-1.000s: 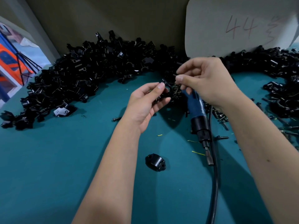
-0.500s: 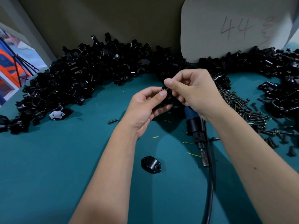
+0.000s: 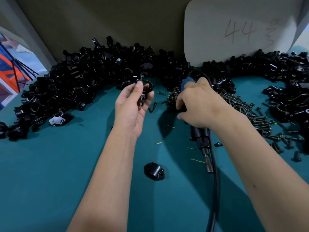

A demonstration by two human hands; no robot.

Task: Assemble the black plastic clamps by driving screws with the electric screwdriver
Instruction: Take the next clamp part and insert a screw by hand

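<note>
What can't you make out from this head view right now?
- Screwdriver grip: covered by the right hand.
- Screw seating in the clamp: too small, partly behind left hand fingers.
- Cable end: cut off by bottom edge.

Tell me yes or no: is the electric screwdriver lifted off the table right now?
No, the electric screwdriver lies flat on the green table, with the right hand closing over its blue handle.

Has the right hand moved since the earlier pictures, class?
Yes. The right hand left the clamp and dropped onto the electric screwdriver lying on the table.
</note>
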